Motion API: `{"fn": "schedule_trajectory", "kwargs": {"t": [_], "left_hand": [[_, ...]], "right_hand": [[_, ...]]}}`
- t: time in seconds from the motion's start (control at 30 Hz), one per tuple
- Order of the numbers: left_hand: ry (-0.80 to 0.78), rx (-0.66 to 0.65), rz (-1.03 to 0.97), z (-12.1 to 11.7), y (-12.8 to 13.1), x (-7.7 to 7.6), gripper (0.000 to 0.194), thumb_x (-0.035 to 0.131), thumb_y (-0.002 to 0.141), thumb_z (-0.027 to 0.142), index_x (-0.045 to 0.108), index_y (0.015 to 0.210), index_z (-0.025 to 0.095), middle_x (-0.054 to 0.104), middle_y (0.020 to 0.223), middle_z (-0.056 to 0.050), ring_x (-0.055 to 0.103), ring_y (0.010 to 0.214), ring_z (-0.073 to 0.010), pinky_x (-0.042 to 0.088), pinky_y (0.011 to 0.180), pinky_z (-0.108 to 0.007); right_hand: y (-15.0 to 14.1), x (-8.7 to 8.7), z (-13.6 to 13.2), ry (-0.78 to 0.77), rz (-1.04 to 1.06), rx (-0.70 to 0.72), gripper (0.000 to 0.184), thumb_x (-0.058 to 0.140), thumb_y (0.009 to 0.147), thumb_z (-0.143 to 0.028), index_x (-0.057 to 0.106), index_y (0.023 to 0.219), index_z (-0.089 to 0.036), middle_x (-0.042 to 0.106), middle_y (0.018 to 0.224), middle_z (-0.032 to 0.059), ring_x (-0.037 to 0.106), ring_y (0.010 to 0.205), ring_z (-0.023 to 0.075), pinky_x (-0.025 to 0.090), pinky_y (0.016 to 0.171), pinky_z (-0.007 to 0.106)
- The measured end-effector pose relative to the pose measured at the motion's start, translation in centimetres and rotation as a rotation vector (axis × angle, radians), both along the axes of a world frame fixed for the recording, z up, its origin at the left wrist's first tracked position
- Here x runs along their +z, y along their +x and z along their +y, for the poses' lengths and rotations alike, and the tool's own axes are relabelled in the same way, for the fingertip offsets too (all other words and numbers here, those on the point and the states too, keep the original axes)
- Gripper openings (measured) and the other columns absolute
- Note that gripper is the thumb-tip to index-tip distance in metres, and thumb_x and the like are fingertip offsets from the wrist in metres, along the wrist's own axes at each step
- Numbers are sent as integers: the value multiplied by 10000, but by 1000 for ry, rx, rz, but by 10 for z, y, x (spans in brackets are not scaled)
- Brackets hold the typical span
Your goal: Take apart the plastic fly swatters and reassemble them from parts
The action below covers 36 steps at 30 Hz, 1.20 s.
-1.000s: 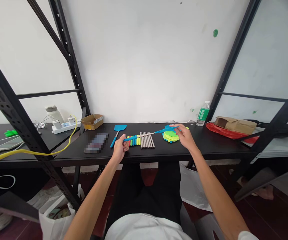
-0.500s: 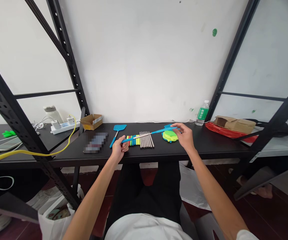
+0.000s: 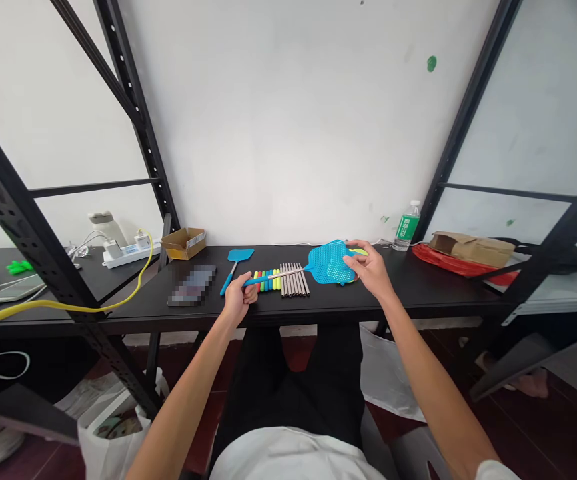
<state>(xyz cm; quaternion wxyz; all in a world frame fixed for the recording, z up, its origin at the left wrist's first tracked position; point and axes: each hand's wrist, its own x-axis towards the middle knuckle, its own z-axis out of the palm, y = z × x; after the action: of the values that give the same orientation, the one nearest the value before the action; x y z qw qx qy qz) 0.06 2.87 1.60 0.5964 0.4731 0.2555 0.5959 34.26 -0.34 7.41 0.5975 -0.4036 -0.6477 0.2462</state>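
My left hand (image 3: 239, 298) is closed round the blue handle of a fly swatter, held above the black table (image 3: 408, 293). Its blue mesh head (image 3: 329, 263) now faces me, and my right hand (image 3: 368, 267) pinches its right edge. Below the metal shaft lie a row of coloured handles (image 3: 267, 281) and a row of bare metal rods (image 3: 294, 280). A stack of green and yellow swatter heads (image 3: 359, 253) is mostly hidden behind the blue head. A second, finished blue swatter (image 3: 236, 263) lies to the left.
A phone (image 3: 192, 285) and a small cardboard box (image 3: 184, 243) sit at the left, with a power strip (image 3: 124, 253) and yellow cable (image 3: 58, 305) beyond. A green-labelled bottle (image 3: 406, 227), a red bag and a brown parcel (image 3: 471, 249) stand at the right. Black rack posts (image 3: 33, 233) flank me.
The swatter head has been turned from edge-on to facing me, covering the green stack. Both hands stay about where they were.
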Motion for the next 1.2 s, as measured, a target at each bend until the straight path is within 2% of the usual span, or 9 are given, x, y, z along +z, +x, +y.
{"fn": "schedule_trajectory", "kwargs": {"t": [0.1, 0.17, 0.3, 0.43, 0.67, 0.9, 1.2], "left_hand": [[-18, -6, -15, 0, 0, 0, 514, 578, 914, 361, 392, 467, 188, 241, 432, 57, 229, 365, -64, 216, 403, -242], [-26, -13, -25, 1, -1, 0, 513, 574, 913, 364, 391, 468, 188, 237, 429, 59, 225, 363, -62, 219, 401, -240], [-28, -13, -30, 2, -1, -2, 516, 579, 909, 378, 385, 470, 188, 228, 426, 64, 221, 359, -60, 225, 398, -237], [-25, -8, -39, 4, -2, -3, 513, 584, 901, 382, 372, 474, 192, 219, 426, 66, 219, 357, -60, 230, 394, -235], [-23, -1, -39, 3, -2, -2, 508, 588, 892, 375, 357, 479, 193, 218, 428, 67, 223, 355, -55, 232, 390, -232], [-22, 5, -38, 3, -3, -2, 518, 601, 888, 381, 352, 476, 190, 239, 424, 63, 232, 350, -52, 225, 395, -243], [-12, -5, -41, 3, -3, -3, 517, 584, 895, 377, 363, 466, 191, 226, 418, 63, 223, 349, -57, 225, 395, -244]], "right_hand": [[0, 2, -2, 30, -35, -1, 321, 623, 877, -463, 650, 1096, -231, 476, 560, -46, 459, 472, 135, 438, 443, 256], [1, 4, -3, 55, -72, -10, 306, 588, 897, -456, 700, 1042, -211, 525, 612, -18, 482, 518, 140, 462, 475, 263], [5, 7, -6, 42, -131, -3, 372, 594, 890, -458, 719, 1131, -203, 671, 822, 38, 532, 593, 146, 492, 524, 277], [10, 8, -8, 34, -161, 38, 404, 600, 892, -457, 712, 1194, -213, 718, 940, 60, 581, 671, 167, 503, 556, 283], [17, 8, -9, 25, -204, 83, 392, 618, 890, -439, 722, 1200, -224, 731, 978, 64, 594, 678, 168, 520, 597, 301], [18, 8, -7, 30, -204, 84, 387, 633, 881, -434, 733, 1187, -218, 700, 816, 33, 559, 636, 153, 495, 589, 294], [18, 5, -4, 36, -200, 72, 374, 647, 873, -471, 754, 1127, -218, 734, 937, 64, 598, 636, 163, 492, 575, 298]]}}
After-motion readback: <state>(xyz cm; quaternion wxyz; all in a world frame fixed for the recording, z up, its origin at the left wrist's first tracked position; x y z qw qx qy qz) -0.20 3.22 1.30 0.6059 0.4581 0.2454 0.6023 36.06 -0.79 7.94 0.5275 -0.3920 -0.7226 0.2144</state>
